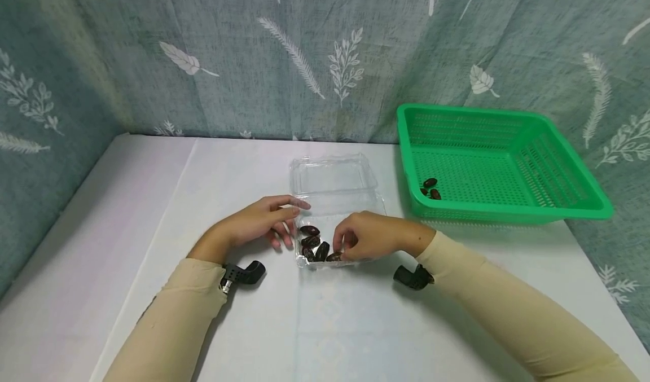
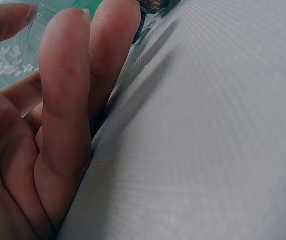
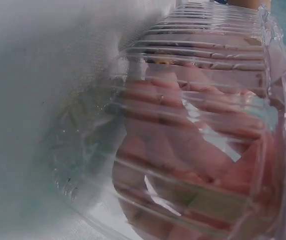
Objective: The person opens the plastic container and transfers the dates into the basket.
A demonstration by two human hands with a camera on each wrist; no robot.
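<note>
Dates (image 1: 316, 245), dark and oblong, are seen lying in the near half of a clear plastic clamshell box (image 1: 332, 201) at the middle of the white surface (image 1: 152, 213). Their long axes differ: the upper ones lie roughly from 9 to 3 o'clock, the lower ones nearer 7 to 1 o'clock. One date (image 1: 334, 255) at the box's near right corner is pinched by the curled fingers of the right hand (image 1: 368, 236); its long axis runs about 8 to 2 o'clock. The left hand (image 1: 261, 221) is laid against the box's left wall, its fingers straight and slightly spread, nothing being gripped. The open lid (image 1: 332, 173) is folded back toward 12 o'clock. In the right wrist view the fingers (image 3: 197, 125) are seen only through the ribbed plastic wall.

At 2 o'clock from the box, well apart, a green perforated basket (image 1: 508, 213) is placed, with two more dates (image 1: 430, 187) in its near left corner. A leaf-patterned curtain (image 1: 254, 60) is hung behind the surface.
</note>
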